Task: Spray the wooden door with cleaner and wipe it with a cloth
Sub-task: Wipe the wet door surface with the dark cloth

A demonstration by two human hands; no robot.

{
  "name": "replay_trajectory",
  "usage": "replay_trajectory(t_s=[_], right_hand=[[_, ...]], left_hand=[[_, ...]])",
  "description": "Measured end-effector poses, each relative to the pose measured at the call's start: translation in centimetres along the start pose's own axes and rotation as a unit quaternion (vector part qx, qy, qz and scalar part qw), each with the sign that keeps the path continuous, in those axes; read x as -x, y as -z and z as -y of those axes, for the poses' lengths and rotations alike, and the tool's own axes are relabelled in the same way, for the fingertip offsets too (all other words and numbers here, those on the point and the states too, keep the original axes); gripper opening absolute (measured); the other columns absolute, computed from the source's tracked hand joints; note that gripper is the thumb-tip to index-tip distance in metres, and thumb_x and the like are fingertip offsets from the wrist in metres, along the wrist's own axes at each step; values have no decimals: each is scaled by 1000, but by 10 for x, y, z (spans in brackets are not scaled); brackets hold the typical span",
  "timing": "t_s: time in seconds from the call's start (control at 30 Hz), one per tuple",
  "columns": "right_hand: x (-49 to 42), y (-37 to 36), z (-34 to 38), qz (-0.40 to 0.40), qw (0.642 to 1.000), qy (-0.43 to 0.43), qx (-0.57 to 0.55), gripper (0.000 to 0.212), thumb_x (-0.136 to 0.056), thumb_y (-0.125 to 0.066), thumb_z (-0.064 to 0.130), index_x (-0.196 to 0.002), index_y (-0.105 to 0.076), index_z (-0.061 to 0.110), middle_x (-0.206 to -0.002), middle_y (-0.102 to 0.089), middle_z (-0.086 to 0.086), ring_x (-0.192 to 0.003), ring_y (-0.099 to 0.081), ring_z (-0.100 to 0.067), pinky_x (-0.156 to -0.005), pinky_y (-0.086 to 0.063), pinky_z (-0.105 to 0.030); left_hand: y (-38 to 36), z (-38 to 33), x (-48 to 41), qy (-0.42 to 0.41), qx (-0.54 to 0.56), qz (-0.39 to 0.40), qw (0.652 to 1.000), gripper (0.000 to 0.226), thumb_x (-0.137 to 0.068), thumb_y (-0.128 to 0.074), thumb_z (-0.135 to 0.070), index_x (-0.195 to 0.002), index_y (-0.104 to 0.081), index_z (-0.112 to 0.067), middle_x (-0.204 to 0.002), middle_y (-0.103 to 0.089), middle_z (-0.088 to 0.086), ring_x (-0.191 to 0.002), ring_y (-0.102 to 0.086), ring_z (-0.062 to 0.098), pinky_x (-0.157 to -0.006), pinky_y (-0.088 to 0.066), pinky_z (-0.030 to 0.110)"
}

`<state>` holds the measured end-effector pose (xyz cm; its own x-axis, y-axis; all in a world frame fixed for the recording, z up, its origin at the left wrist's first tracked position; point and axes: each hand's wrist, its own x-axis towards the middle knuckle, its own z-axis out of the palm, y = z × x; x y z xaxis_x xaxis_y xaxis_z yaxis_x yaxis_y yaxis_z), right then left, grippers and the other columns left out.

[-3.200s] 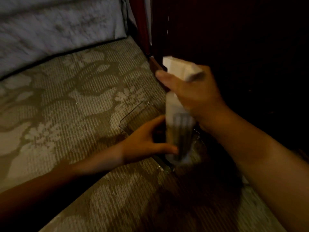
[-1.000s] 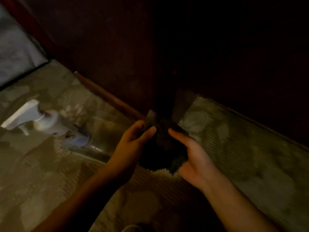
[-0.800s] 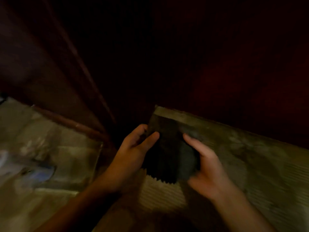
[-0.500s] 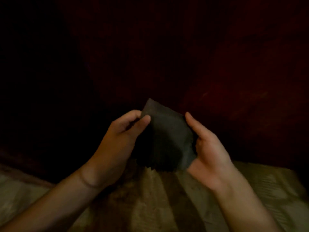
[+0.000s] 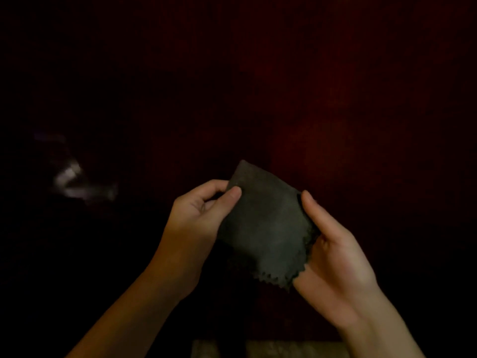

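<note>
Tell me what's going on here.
A person holds a dark cloth up in both hands in front of the wooden door. The left hand pinches its upper left edge between thumb and fingers. The right hand holds its right side, thumb along the edge. The cloth's zigzag lower edge hangs free, and wiping has not yet begun as far as the view shows. No spray bottle is in sight; a pale blur at left is too dim to identify.

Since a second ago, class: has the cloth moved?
Yes, upward: the cloth was down by the carpet and now sits well above it, before the door.
</note>
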<state>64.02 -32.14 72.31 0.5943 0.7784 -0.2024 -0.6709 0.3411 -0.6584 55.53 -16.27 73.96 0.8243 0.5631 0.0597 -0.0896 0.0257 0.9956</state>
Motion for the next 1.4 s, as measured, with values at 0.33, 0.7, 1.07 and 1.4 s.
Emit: replay_trajectory(t_s=[0.33, 0.7, 1.07, 1.4], right_hand=[[87, -265, 216, 50, 997, 58, -26, 51, -98, -48, 45, -115, -77, 6, -128, -71, -17, -117, -70, -31, -106, -49, -48], [88, -397, 355, 137, 973, 186, -12, 56, -105, -41, 46, -126, -72, 4, -123, -73, -18, -119, -68, -33, -106, -46, -46], [15, -461, 409, -84, 289, 704, 643, 63, -99, -32, 59, -159, -26, 40, -170, -9, 14, -158, 0, -13, -127, -11, -47], [6, -523, 473, -158, 44, 615, 771, 75, -95, -10, 75, -162, -13, 42, -173, -3, -1, -159, -2, -28, -125, -6, -61]], left_hand=[[-20, -354, -13, -100, -29, 14, 994, 21, -100, -62, -26, -101, -79, -12, -98, -81, 4, -93, -78, 18, -74, -59, 28], [-49, -532, -78, -409, -167, -196, 876, 12, -88, -81, -27, -98, -73, -27, -81, -70, 0, -58, -64, 16, -59, -53, 31], [28, -601, -123, -588, -366, -390, 607, 22, -100, -56, -21, -114, -71, -14, -110, -59, -2, -99, -56, 13, -80, -44, 23], [79, -683, -149, -585, -323, -425, 610, 27, -98, -48, -30, -111, -69, -20, -121, -57, 0, -119, -47, 21, -102, -27, 35]])
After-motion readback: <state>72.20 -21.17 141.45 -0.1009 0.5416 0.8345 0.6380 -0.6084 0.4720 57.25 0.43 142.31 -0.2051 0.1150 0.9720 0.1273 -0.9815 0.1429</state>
